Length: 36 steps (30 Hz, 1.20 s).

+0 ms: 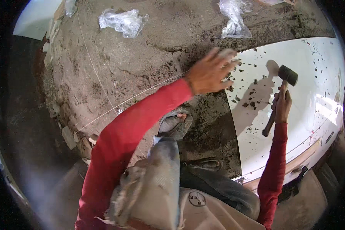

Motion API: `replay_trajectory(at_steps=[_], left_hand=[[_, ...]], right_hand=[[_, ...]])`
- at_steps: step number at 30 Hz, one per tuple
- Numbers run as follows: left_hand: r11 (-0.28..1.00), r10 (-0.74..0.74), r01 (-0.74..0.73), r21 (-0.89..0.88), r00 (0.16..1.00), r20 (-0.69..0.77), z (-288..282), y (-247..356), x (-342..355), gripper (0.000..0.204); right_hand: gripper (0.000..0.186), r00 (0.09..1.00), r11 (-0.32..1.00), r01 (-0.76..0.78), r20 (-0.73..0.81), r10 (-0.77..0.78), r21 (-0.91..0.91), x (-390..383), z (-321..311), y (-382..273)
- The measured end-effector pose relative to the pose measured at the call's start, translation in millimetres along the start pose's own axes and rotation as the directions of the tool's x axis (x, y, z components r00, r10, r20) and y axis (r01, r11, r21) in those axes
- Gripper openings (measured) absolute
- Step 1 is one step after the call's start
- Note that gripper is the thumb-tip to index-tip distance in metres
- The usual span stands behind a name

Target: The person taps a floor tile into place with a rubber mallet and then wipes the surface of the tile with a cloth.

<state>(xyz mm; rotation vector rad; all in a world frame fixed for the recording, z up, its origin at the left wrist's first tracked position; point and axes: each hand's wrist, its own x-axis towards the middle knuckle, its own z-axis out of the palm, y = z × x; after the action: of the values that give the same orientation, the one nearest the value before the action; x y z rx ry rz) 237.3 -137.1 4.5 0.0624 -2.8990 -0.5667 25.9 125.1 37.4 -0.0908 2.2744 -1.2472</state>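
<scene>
My left hand [212, 74], slightly blurred, has its fingers spread over the corner of a large white tile [295, 149] speckled with dark crumbs of mortar or dirt. Whether it touches the tile is unclear. My right hand [281, 105] grips the wooden handle of a black-headed rubber mallet [288, 74], held over the tile with its head toward the far side. The mallet and hand cast a shadow on the white surface. A thin string [98, 79] crosses the rough mortar bed [142, 53] beside the tile, meeting another string near my feet.
Crumpled clear plastic bags [122, 22] lie at the top left and top right [234, 19]. Broken pieces [68, 137] line the left edge of the bed, beside a dark lower area. My sandalled foot [174, 124] and bent knees are below. A white panel [30, 21] sits at far top left.
</scene>
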Motion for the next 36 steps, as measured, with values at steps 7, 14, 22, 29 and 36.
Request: replay_trajectory(at_steps=[7, 14, 22, 29, 36], left_hand=[[0.989, 0.004, -0.008, 0.144, 1.0, 0.031, 78, 69, 88, 0.075], [0.943, -0.302, 0.309, 0.12, 0.95, -0.074, 32, 42, 2, 0.069], [0.944, -0.315, 0.311, -0.112, 0.949, -0.023, -33, 71, -62, 0.062], [0.954, -0.225, 0.242, 0.179, 0.968, -0.109, -18, 39, -36, 0.065], [0.917, -0.333, 0.385, 0.105, 0.882, -0.333, -44, 18, -50, 0.053]], right_hand=[[0.032, 0.998, 0.97, -0.056, -0.003, 0.058, 0.238, -17, 25, -1], [0.03, 0.999, 0.999, -0.031, -0.036, 0.03, -0.028, -26, 8, -17], [0.03, 0.886, 0.889, 0.384, -0.171, -0.43, -0.248, -70, 41, -38], [0.027, 0.978, 0.977, 0.208, -0.04, -0.206, 0.043, -71, 42, -15], [0.029, 0.978, 0.979, 0.205, -0.019, -0.206, -0.014, -87, 19, -5]])
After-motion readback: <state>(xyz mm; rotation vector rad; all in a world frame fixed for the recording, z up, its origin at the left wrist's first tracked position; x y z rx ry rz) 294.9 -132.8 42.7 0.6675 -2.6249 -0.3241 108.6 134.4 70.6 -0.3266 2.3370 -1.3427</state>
